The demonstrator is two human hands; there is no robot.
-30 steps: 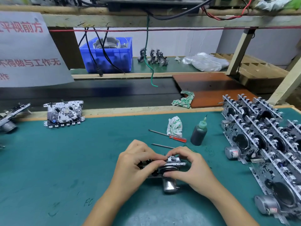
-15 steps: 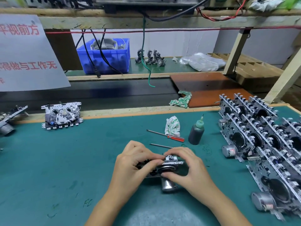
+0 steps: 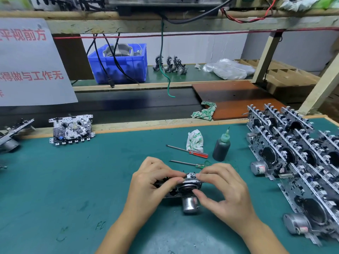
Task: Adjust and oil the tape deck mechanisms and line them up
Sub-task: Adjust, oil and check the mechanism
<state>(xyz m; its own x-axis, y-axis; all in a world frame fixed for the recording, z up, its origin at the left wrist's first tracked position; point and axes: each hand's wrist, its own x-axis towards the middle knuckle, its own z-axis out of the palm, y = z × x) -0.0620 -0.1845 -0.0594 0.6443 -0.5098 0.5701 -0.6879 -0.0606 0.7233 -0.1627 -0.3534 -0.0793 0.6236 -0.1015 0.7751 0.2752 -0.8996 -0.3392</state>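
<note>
With my left hand (image 3: pixel 154 182) and right hand (image 3: pixel 222 189) both pinching the tape deck mechanism (image 3: pixel 183 187) on the green mat (image 3: pixel 73 180), I'd brace it steady and nudge gently.

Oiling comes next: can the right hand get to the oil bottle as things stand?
Probably yes: the oil bottle stands upright just beyond the right hand, nothing between them, but its fingers must first release the mechanism.

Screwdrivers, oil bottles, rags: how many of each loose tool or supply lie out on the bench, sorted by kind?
Screwdrivers: 2, red-handled and green-handled
Oil bottle: 1, dark with green nozzle
Rags: 2, one by the red screwdriver, one on the brown board's edge
Total: 5
</note>
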